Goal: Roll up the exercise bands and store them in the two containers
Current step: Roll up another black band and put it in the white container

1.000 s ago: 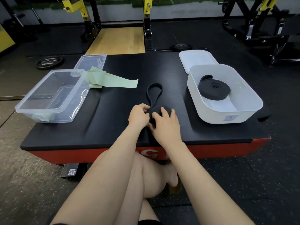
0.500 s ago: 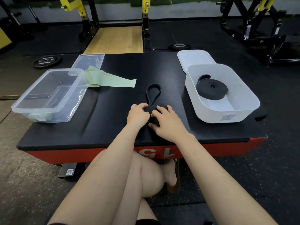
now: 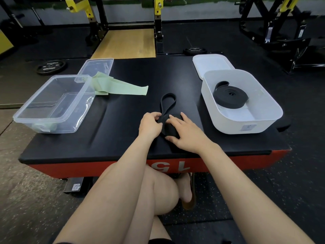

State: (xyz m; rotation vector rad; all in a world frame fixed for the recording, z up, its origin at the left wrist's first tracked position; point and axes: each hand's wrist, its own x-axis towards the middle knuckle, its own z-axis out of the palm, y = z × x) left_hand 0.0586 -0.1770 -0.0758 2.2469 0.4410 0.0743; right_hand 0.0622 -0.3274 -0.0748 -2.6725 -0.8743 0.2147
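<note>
While both hands work near front edge of black platform (image 3: 123, 141), left hand (image 3: 149, 125) pinches black band (image 3: 168, 128) at roll; right hand (image 3: 186, 132) curls over roll. Unrolled loop trails toward centre. White container (image 3: 260, 124) sits right, rolled band (image 3: 230, 96) inside. Clear container (image 3: 52, 101) overhangs left edge, green band (image 3: 121, 87) beside. Bare surface between containers.

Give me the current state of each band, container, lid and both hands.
Black band on the table: partly rolled, loop end still loose.
Rolled black band: coiled, inside the white container.
Green band: unrolled, flat on the table.
White container: open.
White lid: off, behind the white container.
Clear container: open.
Clear lid: off, behind the clear container.
Left hand: gripping the roll.
Right hand: gripping the roll.
</note>
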